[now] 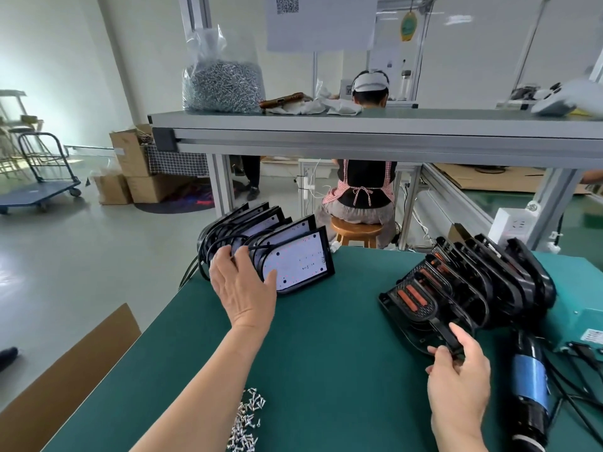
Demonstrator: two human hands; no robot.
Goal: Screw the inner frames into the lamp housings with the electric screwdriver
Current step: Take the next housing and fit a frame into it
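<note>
A row of black lamp housings point(300, 259) with white LED boards and coiled cables leans at the far left of the green table point(326, 370). My left hand point(243, 285) grips the rounded end of the frontmost housing. At the right stands a row of black inner frames point(483, 282) with orange inserts. My right hand point(456, 383) pinches the lower edge of the frontmost inner frame point(414, 305). The electric screwdriver point(530, 386), black with a blue band, lies on the table right of that hand. Loose screws point(246, 419) lie near the front edge.
A teal box point(584, 324) with cables sits at the far right. An overhead shelf point(375, 128) carries a bag of screws point(222, 83). A person on a wooden stool point(355, 230) sits beyond the table. Cardboard point(65, 370) leans at the table's left edge.
</note>
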